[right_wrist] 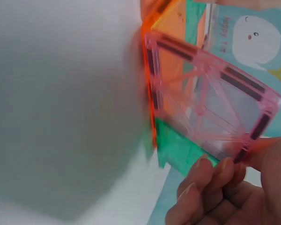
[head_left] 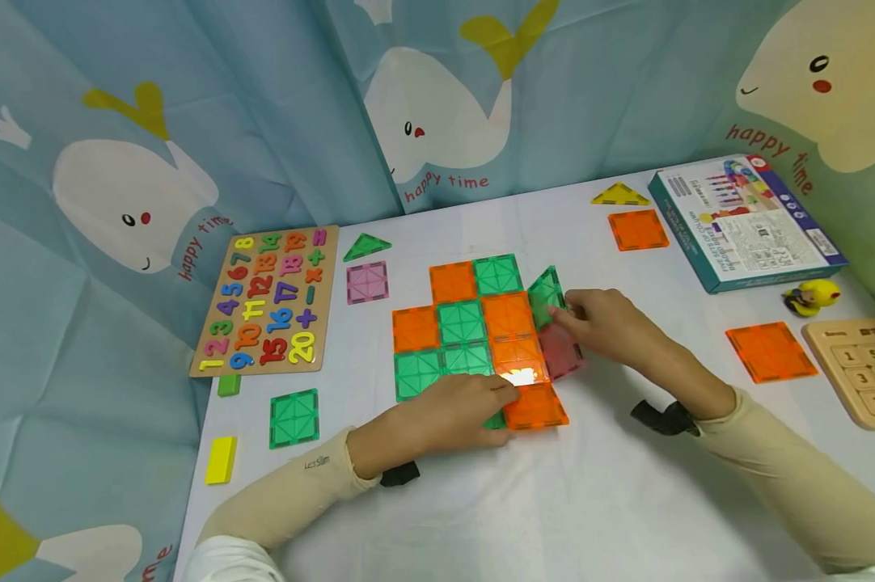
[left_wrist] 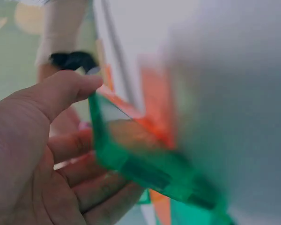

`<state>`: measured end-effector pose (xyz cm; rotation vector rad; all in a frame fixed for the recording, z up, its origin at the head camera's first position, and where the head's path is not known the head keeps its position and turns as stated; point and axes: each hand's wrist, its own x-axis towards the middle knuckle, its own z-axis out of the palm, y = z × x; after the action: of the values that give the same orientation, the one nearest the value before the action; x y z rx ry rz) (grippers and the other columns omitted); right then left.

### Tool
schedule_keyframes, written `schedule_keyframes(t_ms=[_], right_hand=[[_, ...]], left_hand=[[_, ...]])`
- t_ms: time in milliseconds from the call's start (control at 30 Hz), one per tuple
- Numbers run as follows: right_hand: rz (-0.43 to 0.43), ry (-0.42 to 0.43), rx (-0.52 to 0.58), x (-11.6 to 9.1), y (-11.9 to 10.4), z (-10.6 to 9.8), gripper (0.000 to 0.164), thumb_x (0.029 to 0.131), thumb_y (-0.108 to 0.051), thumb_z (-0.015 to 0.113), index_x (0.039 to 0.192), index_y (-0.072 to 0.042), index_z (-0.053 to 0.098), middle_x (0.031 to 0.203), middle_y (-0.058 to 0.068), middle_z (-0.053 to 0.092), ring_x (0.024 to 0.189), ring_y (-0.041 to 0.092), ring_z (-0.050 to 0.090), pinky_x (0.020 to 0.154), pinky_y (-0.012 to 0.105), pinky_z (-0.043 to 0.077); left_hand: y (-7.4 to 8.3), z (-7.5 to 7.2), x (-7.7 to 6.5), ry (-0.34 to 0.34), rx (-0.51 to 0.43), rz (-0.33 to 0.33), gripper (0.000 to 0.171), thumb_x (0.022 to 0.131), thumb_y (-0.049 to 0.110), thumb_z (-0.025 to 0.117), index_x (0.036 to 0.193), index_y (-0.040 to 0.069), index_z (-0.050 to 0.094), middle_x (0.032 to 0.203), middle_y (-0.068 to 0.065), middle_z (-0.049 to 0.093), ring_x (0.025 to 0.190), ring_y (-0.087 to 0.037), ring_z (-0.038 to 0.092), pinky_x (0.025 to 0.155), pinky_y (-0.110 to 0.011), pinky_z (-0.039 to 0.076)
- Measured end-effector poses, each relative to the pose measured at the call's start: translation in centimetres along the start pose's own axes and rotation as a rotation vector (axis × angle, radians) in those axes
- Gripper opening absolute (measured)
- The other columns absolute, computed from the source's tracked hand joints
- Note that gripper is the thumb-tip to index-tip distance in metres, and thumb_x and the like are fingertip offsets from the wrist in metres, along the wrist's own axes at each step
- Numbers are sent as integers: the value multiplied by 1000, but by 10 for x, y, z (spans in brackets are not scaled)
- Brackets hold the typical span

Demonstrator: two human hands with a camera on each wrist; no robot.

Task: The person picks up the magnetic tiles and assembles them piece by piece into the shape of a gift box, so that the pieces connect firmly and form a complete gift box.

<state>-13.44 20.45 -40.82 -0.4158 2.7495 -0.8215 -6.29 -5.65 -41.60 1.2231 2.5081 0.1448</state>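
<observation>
Flat magnetic tiles, green squares (head_left: 462, 323) and orange squares (head_left: 510, 315), join in a patch at the table's middle. My left hand (head_left: 455, 412) lies over its near edge, beside an orange tile (head_left: 537, 408). In the left wrist view its thumb and fingers hold a green tile (left_wrist: 145, 171) by one side, with blur over the far end. At the patch's right edge my right hand (head_left: 605, 323) pinches a raised green tile (head_left: 545, 293). A pink tile (right_wrist: 201, 110) tilts up right beside it, close to the fingers.
A number board (head_left: 263, 303) and loose tiles, including a pink square (head_left: 367, 283) and a green square (head_left: 294, 418), lie at left. On the right are an orange tile (head_left: 771, 352), a boxed set (head_left: 750, 222), a small figure (head_left: 811, 297) and a wooden number tray (head_left: 855, 368).
</observation>
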Motion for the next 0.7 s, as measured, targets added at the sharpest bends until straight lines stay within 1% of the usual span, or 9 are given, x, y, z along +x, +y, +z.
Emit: schedule_keyframes(t_ms=[100,167,267,400,467,533,600,633,700], right_hand=[[-33,40,45,2,-5,5,42,107,-28,63,72,-11,46,61,-3,36,56,17,41,54,29,29],[-46,62,63,3,-8,9,44,107,-30,63,71,-12,45,61,-3,36,56,16,40,54,29,29],[-41,67,94,5,-11,16,47,107,-37,61,70,-13,46,60,-4,36,55,16,40,53,28,29],[-12,54,122,5,-12,21,50,108,-46,57,72,-12,49,60,-3,38,55,17,42,52,27,30],[-5,48,133,6,-11,21,48,108,-48,57,78,-11,52,63,0,48,59,19,49,54,28,36],[8,37,153,7,-9,19,46,108,-50,55,90,-8,56,75,6,61,71,24,61,61,32,48],[20,12,194,11,-6,16,50,109,-54,50,110,-4,59,102,15,70,95,32,68,78,43,58],[24,-5,228,14,-3,15,55,110,-55,46,123,-3,57,118,18,70,108,36,67,88,50,58],[30,-56,311,21,2,12,68,112,-58,36,147,-1,46,147,24,56,134,43,56,107,60,50]], left_hand=[[-8,-11,-3,68,-109,4,35,108,35,61,135,14,69,128,2,73,110,-11,70,90,-25,59],[-13,-16,-4,114,-148,-5,27,110,30,58,128,14,71,118,4,74,99,-10,70,84,-23,58],[-19,-20,-3,148,-182,-12,24,112,28,55,124,15,72,112,6,74,91,-8,67,82,-24,57],[-24,-20,-3,134,-233,-9,30,112,31,54,130,15,72,119,5,76,99,-9,70,90,-27,57],[-28,-20,-4,117,-283,-15,35,113,34,51,135,15,70,127,4,74,111,-11,70,98,-30,57],[-34,-21,-4,108,-348,-39,40,114,37,48,140,14,68,137,2,70,124,-15,66,107,-34,53],[-43,-21,-5,108,-387,-91,43,114,38,47,146,14,63,147,0,64,137,-19,59,115,-38,48],[-48,-20,-5,111,-384,-125,44,114,37,48,149,14,61,151,-2,61,141,-20,56,117,-40,47],[-56,-17,-7,108,-342,-211,49,112,37,52,155,13,54,159,-8,52,147,-25,49,119,-44,44]])
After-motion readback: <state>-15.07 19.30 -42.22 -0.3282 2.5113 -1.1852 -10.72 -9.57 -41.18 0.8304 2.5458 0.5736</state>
